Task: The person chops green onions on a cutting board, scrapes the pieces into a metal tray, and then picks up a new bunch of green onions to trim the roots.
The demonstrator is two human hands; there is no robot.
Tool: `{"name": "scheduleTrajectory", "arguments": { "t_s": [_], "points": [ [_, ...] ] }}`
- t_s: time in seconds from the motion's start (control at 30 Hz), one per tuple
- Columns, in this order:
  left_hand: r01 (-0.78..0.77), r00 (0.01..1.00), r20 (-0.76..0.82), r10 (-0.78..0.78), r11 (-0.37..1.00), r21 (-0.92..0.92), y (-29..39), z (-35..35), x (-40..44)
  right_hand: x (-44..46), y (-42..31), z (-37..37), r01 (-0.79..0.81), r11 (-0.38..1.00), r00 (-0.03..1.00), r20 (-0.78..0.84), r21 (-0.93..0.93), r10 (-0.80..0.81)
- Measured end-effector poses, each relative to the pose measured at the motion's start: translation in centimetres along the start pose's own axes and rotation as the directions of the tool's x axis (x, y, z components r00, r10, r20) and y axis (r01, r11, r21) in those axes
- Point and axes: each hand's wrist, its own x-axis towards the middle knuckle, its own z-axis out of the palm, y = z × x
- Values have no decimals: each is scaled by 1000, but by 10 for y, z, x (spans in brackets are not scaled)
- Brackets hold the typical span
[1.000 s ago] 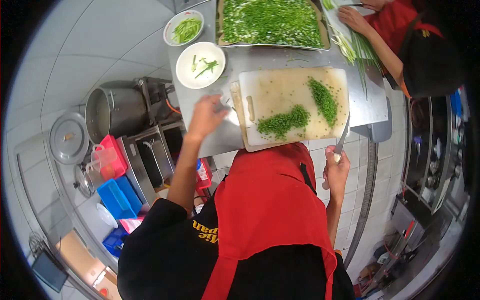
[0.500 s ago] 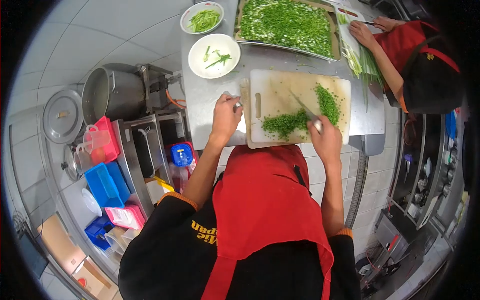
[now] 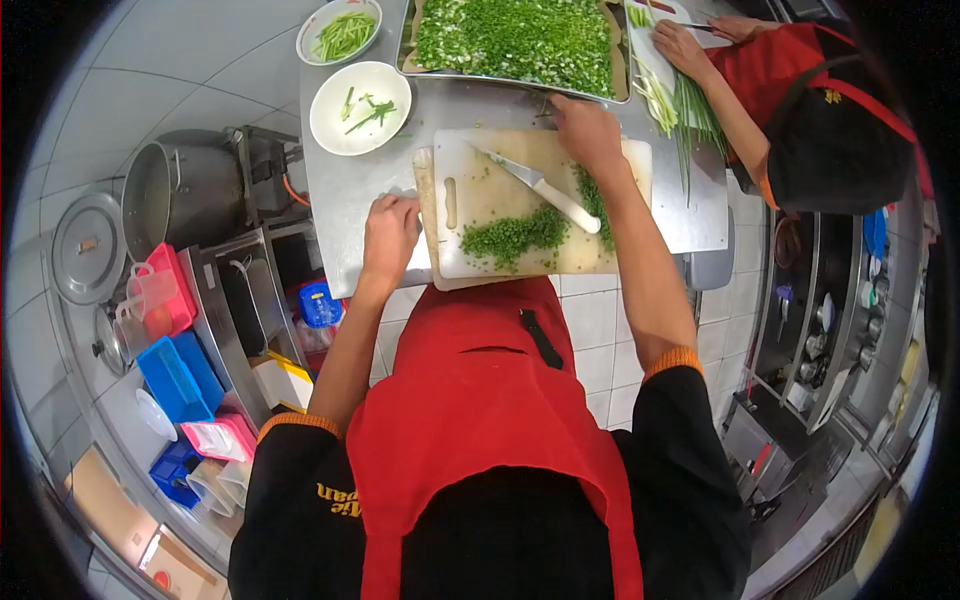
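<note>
A knife [image 3: 540, 190] with a white handle lies flat on the white cutting board [image 3: 470, 150], held by neither hand. Finely chopped green onion [image 3: 515, 238] sits in a heap along the board's near side, and more is partly covered by my right forearm. My right hand [image 3: 590, 135] reaches past the board's far edge, fingertips pinched together just in front of the tray [image 3: 520, 84]; whatever is between them is too small to name. Beside the board's left edge, my left hand [image 3: 390, 238] rests over the metal table with its fingers curled closed, their contents hidden.
Chopped green onion [image 3: 510, 45] fills the tray. Two white bowls [image 3: 325, 120] with cut green pieces stand at the far left. A co-worker's hands [image 3: 685, 48] work at the right, beside long green onions [image 3: 690, 120]. A large pot [image 3: 180, 200] stands left of the table.
My right hand has let go of the knife, leaving it on the board, and moved forward to the tray's front edge. The whole view has shifted; my left hand stays beside the board.
</note>
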Motion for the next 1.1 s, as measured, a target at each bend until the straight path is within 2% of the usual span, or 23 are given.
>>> {"name": "scheduleTrajectory", "arguments": {
  "t_s": [0.03, 0.17, 0.2, 0.27, 0.33, 0.4, 0.47, 0.53, 0.57, 0.63, 0.67, 0.7, 0.73, 0.77, 0.8, 0.87, 0.9, 0.97, 1.07, 1.1],
  "points": [
    [16, 1000, -25, -15, 999, 42, 4, 3, -7, 9, 3, 2, 17, 998, 997, 78, -65, -12],
    [24, 991, -136, -11, 995, 97, -2, 17, -20, 20, 16, 13, 34, 998, 986, 164, -46, -26],
    [38, 990, -135, -25, 994, 98, 1, 15, -18, 18, 19, 13, 67, 998, 989, 134, 1, -67],
    [80, 971, -226, -82, 997, -15, 1, 7, -6, 19, 24, 12, 108, 993, 988, 103, 49, -113],
    [180, 934, -289, -209, 976, -124, 15, -15, 23, 21, 28, 12, 192, 980, 972, 123, 60, -198],
    [109, 903, -401, -155, 985, -137, 18, -36, 61, 19, 23, 6, 240, 970, 965, 98, 45, -244],
    [148, 892, -411, -187, 981, -126, 11, -52, 100, 24, 23, 4, 290, 957, 954, 68, 28, -291],
    [92, 929, -370, -22, 981, 172, 1, -64, 132, 28, 27, 6, 361, 932, 921, 141, 44, -363],
    [99, 927, -374, -26, 979, 178, -1, -64, 140, 29, 29, 8, 369, 928, 918, 140, 50, -372],
    [14, 914, -385, 129, 937, 348, 3, -68, 152, 30, 32, 10, 410, 911, 903, 120, 54, -413],
    [-19, 957, -267, 118, 937, 348, 6, -68, 150, 30, 33, 12, 413, 909, 901, 117, 63, -418],
    [-14, 957, -266, 115, 934, 356, 13, -65, 146, 30, 32, 10, 414, 909, 899, 133, 50, -417],
    [-110, 973, -143, 182, 908, 405, 20, -60, 141, 30, 32, 10, 415, 909, 897, 149, 37, -415],
    [-210, 970, -16, 241, 873, 440, 24, -56, 137, 30, 30, 12, 417, 908, 896, 145, 46, -419],
    [-209, 970, -14, 241, 869, 448, 24, -51, 132, 31, 29, 15, 418, 907, 895, 148, 55, -422],
    [-315, 947, 232, 221, 776, 546, 21, -40, 123, 32, 27, 18, 419, 906, 894, 146, 65, -424],
    [-316, 947, 233, 222, 775, 547, 21, -38, 123, 33, 24, 20, 406, 914, 900, 163, 24, -404],
    [-298, 953, 253, 166, 659, 690, 19, -35, 120, 31, 22, 22, 395, 919, 904, 185, -17, -385],
    [-329, 944, 252, 212, 602, 727, 3, -22, 121, 34, 7, 17, 338, 938, 922, 175, 77, -346],
    [-318, 948, 248, 198, 604, 731, 2, -21, 121, 35, -10, 1, 309, 936, 925, 175, 170, -337]
  ]
}}
